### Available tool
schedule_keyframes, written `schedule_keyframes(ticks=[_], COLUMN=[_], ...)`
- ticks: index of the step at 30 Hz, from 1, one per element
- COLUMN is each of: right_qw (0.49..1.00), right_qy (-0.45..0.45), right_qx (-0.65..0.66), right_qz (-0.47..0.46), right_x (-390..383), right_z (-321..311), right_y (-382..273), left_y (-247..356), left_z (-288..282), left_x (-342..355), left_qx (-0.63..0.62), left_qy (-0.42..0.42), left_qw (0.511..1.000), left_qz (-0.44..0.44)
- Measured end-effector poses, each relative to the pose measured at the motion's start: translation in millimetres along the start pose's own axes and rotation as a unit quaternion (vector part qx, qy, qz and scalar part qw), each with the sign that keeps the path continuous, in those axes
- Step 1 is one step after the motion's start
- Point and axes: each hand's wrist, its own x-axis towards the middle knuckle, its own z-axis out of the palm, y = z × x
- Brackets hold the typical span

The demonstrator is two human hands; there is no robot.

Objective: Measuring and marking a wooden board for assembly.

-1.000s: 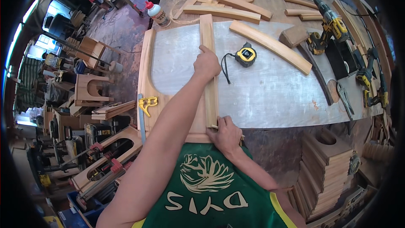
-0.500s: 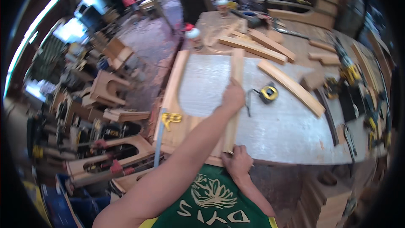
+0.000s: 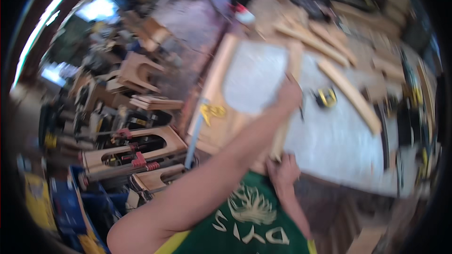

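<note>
A U-shaped wooden frame (image 3: 210,129) lies on the bench in front of me, with a long wooden strip (image 3: 294,59) along its right leg. My left hand (image 3: 288,96) reaches across the frame and is closed over this strip near its middle. At the strip's near end, against the bench's front edge, my right hand (image 3: 284,172) is closed on a thin, pencil-like stick, blurred and mostly hidden by the fingers. A combination square with a yellow head (image 3: 212,113) rests on the frame's left side. A yellow and black tape measure (image 3: 326,98) sits right of my left hand.
A loose wooden strip (image 3: 351,96) lies diagonally on the grey bench top (image 3: 336,146); more strips (image 3: 313,44) are behind it. A red-capped white bottle (image 3: 244,15) stands at the far left corner. Power tools (image 3: 414,91) sit at right. Clamped wooden panels (image 3: 172,138) crowd the left side.
The whole view has shifted, so the bench, frame and hands appear farther right and slightly tilted, with more blur. Both hands keep their places on the strip.
</note>
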Motion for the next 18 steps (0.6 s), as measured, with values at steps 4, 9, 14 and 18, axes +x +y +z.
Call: schedule_keyframes(ticks=[4, 9, 14, 18], right_qw=[0.995, 0.991, 0.990, 0.991], right_qy=[0.078, 0.115, 0.119, 0.115], right_qx=[0.051, 0.065, 0.077, 0.074], right_qz=[-0.018, 0.003, -0.009, -0.010], right_x=[6, 7, 5, 3], right_z=[4, 9, 6, 4], right_y=[-1, -1, 1, 0], left_y=[13, 31, 31, 33], left_z=[-25, -31, -28, -29], left_x=[-1, -5, -3, -7], left_qx=[0.095, 0.144, 0.153, 0.157], left_qy=[-0.049, -0.089, -0.105, -0.104], left_qw=[0.994, 0.985, 0.981, 0.980], left_qz=[-0.035, -0.044, -0.059, -0.056])
